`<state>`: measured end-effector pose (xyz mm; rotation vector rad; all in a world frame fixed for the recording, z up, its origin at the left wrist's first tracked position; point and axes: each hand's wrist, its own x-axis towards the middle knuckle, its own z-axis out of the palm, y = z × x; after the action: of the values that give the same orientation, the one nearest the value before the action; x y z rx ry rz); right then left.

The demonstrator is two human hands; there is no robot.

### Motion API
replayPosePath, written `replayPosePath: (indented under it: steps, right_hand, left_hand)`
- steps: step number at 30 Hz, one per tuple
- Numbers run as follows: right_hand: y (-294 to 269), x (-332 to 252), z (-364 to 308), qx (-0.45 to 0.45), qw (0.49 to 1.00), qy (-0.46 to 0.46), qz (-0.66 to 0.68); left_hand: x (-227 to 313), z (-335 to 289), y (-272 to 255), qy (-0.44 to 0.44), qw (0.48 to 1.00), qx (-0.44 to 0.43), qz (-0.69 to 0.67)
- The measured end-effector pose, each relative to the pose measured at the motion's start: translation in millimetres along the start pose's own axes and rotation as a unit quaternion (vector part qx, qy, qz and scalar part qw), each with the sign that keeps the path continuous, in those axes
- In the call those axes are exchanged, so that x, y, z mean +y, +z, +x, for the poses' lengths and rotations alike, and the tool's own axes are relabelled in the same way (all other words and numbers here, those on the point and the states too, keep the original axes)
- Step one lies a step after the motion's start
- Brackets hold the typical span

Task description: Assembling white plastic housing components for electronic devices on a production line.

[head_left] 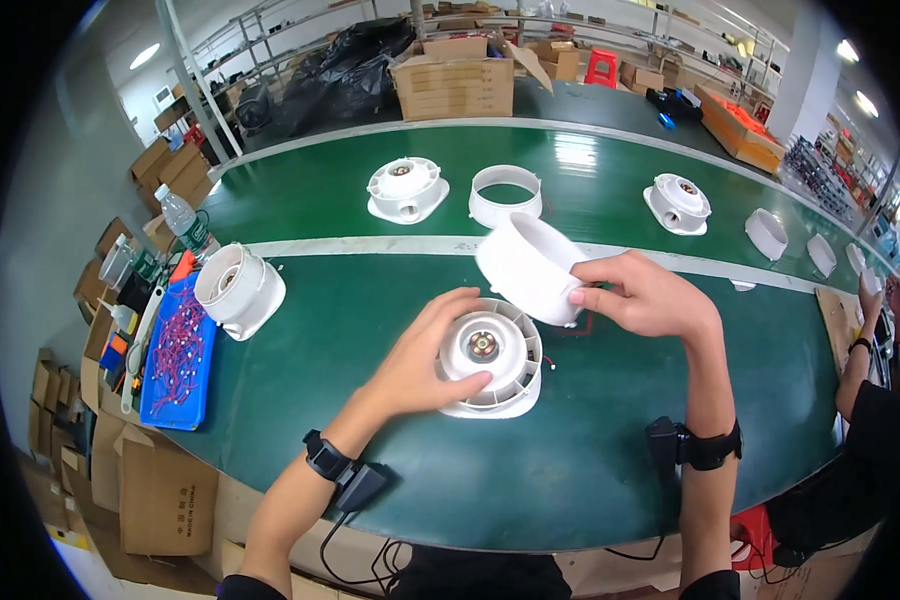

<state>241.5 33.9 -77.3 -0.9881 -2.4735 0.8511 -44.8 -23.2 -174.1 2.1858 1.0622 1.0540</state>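
My left hand grips the side of a white round fan housing, its thumb across the front rim. The housing rests on the green work surface, with a metal hub in its centre and ribs around its edge. Pinched in my right hand is a white plastic ring, tilted and raised just behind and above the housing. Part of the ring overlaps the housing's far edge in view, and whether they touch I cannot tell. A thin red wire with a small white connector sticks out at the housing's right.
At left stand another white housing, a blue tray of red wires and a water bottle. Beyond a pale strip, the green belt carries housings and rings. A co-worker's arms reach in at far right.
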Motion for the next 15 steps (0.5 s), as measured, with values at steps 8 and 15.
replayPosePath:
  steps: [8, 15]
  right_hand:
    - [15, -15, 8, 0.004, 0.979, -0.114, 0.170]
    - [8, -38, 2, 0.001, 0.981, 0.035, 0.192]
  left_hand:
    - [57, 45, -28, 0.054, 0.959, 0.153, -0.234]
    - [79, 79, -38, -0.029, 0.949, 0.035, -0.312]
